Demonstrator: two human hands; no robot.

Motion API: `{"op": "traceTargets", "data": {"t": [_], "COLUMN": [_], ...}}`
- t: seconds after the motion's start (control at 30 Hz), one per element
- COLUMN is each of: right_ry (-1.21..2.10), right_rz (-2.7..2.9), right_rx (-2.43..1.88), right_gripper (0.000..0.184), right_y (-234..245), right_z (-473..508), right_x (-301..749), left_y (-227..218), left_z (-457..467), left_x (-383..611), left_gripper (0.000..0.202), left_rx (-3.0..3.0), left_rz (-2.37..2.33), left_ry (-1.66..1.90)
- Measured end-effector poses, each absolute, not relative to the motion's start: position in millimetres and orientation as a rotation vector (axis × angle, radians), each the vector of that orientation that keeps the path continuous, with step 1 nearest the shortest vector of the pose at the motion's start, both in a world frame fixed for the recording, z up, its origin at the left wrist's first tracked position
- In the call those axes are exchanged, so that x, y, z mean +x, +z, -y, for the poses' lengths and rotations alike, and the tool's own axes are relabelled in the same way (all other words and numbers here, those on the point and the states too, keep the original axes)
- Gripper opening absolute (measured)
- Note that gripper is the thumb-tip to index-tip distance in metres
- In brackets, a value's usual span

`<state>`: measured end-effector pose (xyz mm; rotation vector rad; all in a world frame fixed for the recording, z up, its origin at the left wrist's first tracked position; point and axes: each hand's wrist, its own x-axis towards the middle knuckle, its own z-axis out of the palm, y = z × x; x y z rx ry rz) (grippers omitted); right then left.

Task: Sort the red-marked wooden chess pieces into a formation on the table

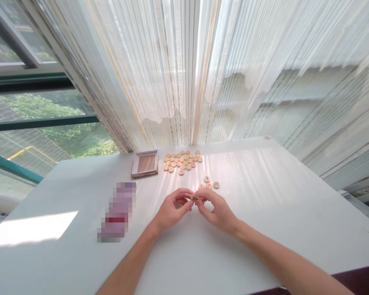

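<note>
Between the fingertips of my left hand [174,208] and my right hand [215,207] is a round wooden Chinese chess piece [194,198] with a dark character on it. Both hands pinch it just above the white table. Just beyond my right hand lie several loose pieces, among them one with a red character [209,186] and dark-marked ones [216,184]. Farther back a cluster of chess pieces [184,160] is spread out, most showing plain faces. A red-marked piece [181,172] sits at that cluster's near edge.
An open shallow box [144,164] stands left of the cluster. A pixelated purple item [118,211] lies on the table [264,213] to the left of my hands. Curtains [178,73] hang along the far edge, with a window [49,106] at the left.
</note>
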<state>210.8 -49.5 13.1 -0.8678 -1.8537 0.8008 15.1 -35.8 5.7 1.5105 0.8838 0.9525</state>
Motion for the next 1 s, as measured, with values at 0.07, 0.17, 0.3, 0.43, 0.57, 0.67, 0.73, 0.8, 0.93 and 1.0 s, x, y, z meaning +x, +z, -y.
{"op": "traceTargets", "data": {"t": [0.07,0.17,0.3,0.43,0.57,0.67,0.73,0.8,0.93,1.0], "right_ry": [0.816,0.817,0.819,0.936,1.012,1.024,1.001,0.948,0.832,0.782], "right_rz": [1.844,1.805,1.717,1.712,1.739,1.729,1.736,1.753,1.758,1.757], "right_rx": [-0.877,-0.926,-1.031,-1.186,-1.296,-1.375,-1.422,-1.461,-1.517,-1.524], "right_gripper": [0.02,0.015,0.008,0.012,0.014,0.016,0.016,0.015,0.014,0.013], "right_y": [16.5,24.6,32.9,32.0,24.9,20.3,18.2,16.5,12.8,10.6], "right_z": [48.5,44.2,37.7,38.4,42.1,42.6,42.2,41.8,41.6,41.4], "right_x": [211.9,220.6,243.6,265.9,273.8,270.8,267.5,264.7,261.2,259.6], "left_y": [2.6,0.2,0.4,0.5,1.0,2.4,3.5,4.7,6.3,6.6], "left_z": [35.3,35.0,35.8,37.4,38.7,39.0,39.1,39.2,39.2,39.5], "left_x": [15.0,14.5,15.1,16.2,16.2,16.1,16.2,16.5,17.3,17.9], "left_gripper": [0.03,0.031,0.024,0.021,0.019,0.018,0.018,0.017,0.016,0.015], "left_rx": [1.524,1.534,1.565,1.599,1.624,1.634,1.638,1.64,1.655,1.677], "left_rz": [-0.896,-0.938,-1.025,-1.067,-1.081,-1.101,-1.106,-1.108,-1.121,-1.127], "left_ry": [0.957,0.968,0.998,0.986,0.949,0.935,0.929,0.922,0.906,0.896]}}
